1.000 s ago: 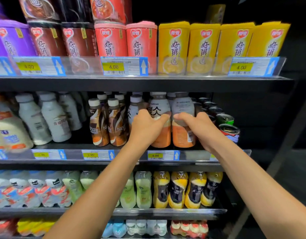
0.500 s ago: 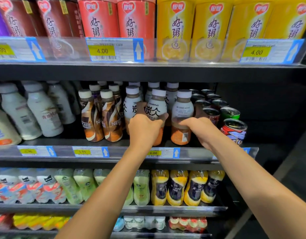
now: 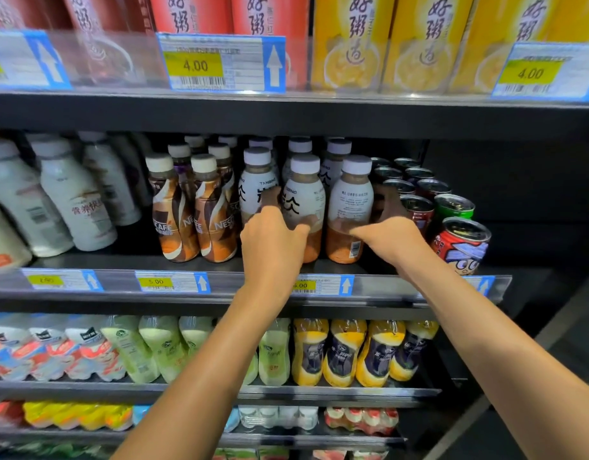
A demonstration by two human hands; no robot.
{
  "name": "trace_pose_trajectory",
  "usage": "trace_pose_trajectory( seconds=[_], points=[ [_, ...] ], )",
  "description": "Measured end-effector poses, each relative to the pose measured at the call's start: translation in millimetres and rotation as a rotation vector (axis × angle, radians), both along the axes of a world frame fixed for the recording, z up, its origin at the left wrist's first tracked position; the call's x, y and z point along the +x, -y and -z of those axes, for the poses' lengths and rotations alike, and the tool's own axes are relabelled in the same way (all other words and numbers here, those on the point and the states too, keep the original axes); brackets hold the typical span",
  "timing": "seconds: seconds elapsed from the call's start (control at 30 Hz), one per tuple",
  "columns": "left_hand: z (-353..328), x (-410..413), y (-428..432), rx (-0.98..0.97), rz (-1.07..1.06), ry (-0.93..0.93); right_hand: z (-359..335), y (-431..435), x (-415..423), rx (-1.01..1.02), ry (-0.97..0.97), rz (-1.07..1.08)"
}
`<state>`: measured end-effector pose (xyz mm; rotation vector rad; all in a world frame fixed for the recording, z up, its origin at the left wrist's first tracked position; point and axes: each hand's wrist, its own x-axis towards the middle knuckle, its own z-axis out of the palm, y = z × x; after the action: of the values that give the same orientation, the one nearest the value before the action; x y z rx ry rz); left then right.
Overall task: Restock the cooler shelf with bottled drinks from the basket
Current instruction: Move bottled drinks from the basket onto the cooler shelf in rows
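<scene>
Head camera faces a dark cooler, with two bare forearms reaching up from the bottom of the frame to the middle shelf (image 3: 120,260). At the left of that shelf stand white milk bottles (image 3: 74,200), leaning slightly; just right of them are brown swirl-labelled Nescafé bottles (image 3: 173,220), two at the front edge and more behind. At the centre, the left hand (image 3: 273,242) wraps round the lower half of a white-capped TANBING bottle (image 3: 304,197), thumb on its right side and fingers curled behind its left; this bottle stands upright at the front of its row on the shelf. Just beside it, the right hand (image 3: 391,239) clasps a matching small-print bottle (image 3: 351,197), thumb across the front and fingers round the far side, also upright at the shelf front. The hands are apart, each clamped on its own bottle. Right of centre, rows of cans run back, with a green can (image 3: 454,207) behind a red can (image 3: 462,242). Across the top of the frame stand red cartons (image 3: 193,14), then yellow cartons (image 3: 346,38), behind a 4.00 price tag (image 3: 220,63). On the shelf below are pale green bottles (image 3: 153,346), then orange-yellow bottles (image 3: 342,350).
</scene>
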<state>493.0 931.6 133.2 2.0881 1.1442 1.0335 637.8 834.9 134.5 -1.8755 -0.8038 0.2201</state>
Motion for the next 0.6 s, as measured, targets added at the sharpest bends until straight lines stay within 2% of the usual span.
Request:
trace_pose_trajectory(
  seconds=[0.17, 0.3, 0.47, 0.6],
  points=[
    [3, 0, 0, 0.119, -0.019, -0.043, -1, -4, -2, -0.073, 0.080, 0.046],
    [4, 4, -8, 0.180, -0.005, -0.047, 0, -9, -4, -0.050, 0.150, 0.055],
    [8, 10, -18, 0.199, -0.005, -0.031, -1, -19, 1, -0.168, 0.296, 0.100],
    [9, 13, -20, 0.197, -0.016, -0.109, 0, -22, 2, -0.181, 0.282, 0.100]
  ],
)
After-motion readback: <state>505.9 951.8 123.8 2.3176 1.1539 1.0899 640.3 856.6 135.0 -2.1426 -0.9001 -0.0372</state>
